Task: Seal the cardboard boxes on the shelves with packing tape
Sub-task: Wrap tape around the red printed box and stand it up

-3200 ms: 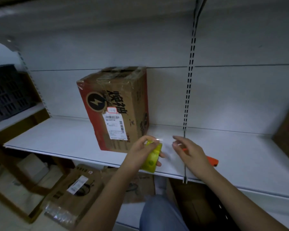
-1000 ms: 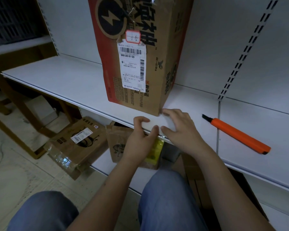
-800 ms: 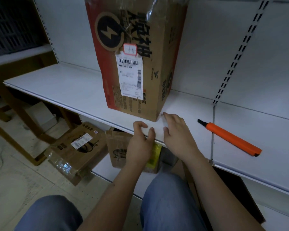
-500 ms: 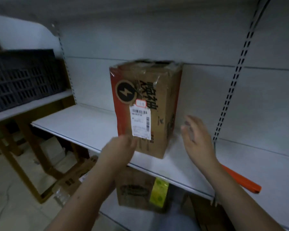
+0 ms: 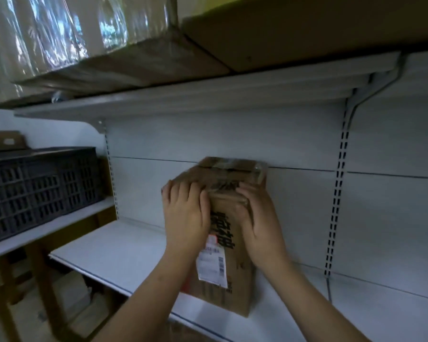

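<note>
A tall cardboard box (image 5: pixel 235 282) with a white shipping label stands upright on the white shelf (image 5: pixel 124 253). Clear tape runs across its top flaps. My left hand (image 5: pixel 185 215) lies flat against the upper left of the box's front, fingers pointing up. My right hand (image 5: pixel 257 218) presses the upper right of the front, just below the top edge, with its fingers bent against the cardboard. Neither a tape roll nor a knife is in view.
An upper shelf (image 5: pixel 208 92) hangs close above the box, carrying a plastic-wrapped carton (image 5: pixel 84 45) and a plain carton (image 5: pixel 307 28). A black plastic crate (image 5: pixel 35 191) sits on a lower shelf at the left. Slotted uprights line the back wall.
Both hands left the shelf's front edge and rose to the top front of the box. The view tilted up, so the orange knife and yellow tape roll dropped out of sight.
</note>
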